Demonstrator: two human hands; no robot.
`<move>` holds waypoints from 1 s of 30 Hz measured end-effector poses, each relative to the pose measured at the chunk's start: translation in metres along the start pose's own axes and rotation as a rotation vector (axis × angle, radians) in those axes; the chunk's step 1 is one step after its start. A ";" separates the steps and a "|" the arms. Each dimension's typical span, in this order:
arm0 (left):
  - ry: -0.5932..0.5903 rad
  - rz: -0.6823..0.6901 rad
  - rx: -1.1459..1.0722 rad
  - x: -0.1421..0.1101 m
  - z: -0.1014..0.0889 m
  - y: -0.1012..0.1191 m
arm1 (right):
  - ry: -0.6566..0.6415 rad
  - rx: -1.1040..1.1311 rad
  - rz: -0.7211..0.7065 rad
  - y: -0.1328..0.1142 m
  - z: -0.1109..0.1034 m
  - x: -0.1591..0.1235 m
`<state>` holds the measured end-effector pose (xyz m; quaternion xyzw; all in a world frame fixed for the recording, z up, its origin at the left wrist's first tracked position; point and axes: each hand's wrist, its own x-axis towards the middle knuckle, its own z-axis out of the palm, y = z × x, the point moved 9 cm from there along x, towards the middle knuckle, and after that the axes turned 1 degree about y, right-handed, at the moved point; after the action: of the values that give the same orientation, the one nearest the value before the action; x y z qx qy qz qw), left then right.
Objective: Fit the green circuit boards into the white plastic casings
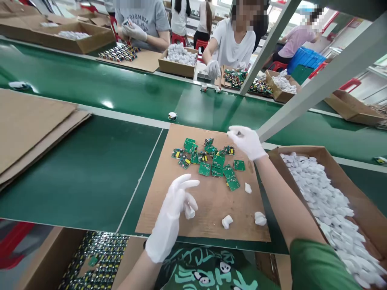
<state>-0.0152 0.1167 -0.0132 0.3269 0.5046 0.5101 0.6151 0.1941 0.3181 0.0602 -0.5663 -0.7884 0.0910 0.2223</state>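
Both my hands wear white gloves. My left hand (177,205) hovers over the near left part of a cardboard sheet (169,209), its lower fingers curled round a small white plastic piece (190,211) while the index finger points out. My right hand (246,140) reaches to the sheet's far right corner, fingers pinched on something small I cannot make out. Between them lies a heap of several small green circuit boards (211,161). Three loose white plastic pieces (227,221) lie on the sheet's near right part.
A cardboard box (365,209) full of white plastic pieces stands at my right. A box of circuit boards (96,257) sits below left. Flat cardboard (30,125) lies left on the green belt (90,173). A metal strut (320,76) slants overhead. Other people work across the belt.
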 end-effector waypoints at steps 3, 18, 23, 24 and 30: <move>0.113 0.125 0.430 0.004 -0.012 0.020 | -0.050 -0.086 0.098 0.031 0.018 0.038; -0.186 0.619 1.602 0.057 0.064 0.010 | -0.162 -0.072 0.071 -0.061 0.033 -0.228; -0.237 0.619 1.728 0.057 0.078 0.007 | -0.124 0.184 0.108 -0.057 0.039 -0.232; -0.232 0.608 1.751 0.058 0.080 0.007 | -0.153 0.293 0.144 -0.054 0.037 -0.230; -0.231 0.547 1.829 0.072 0.085 0.011 | -0.219 1.138 0.357 -0.045 0.027 -0.225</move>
<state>0.0609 0.1982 -0.0003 0.8347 0.5499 0.0095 0.0279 0.2019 0.0958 -0.0020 -0.4692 -0.5273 0.5919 0.3891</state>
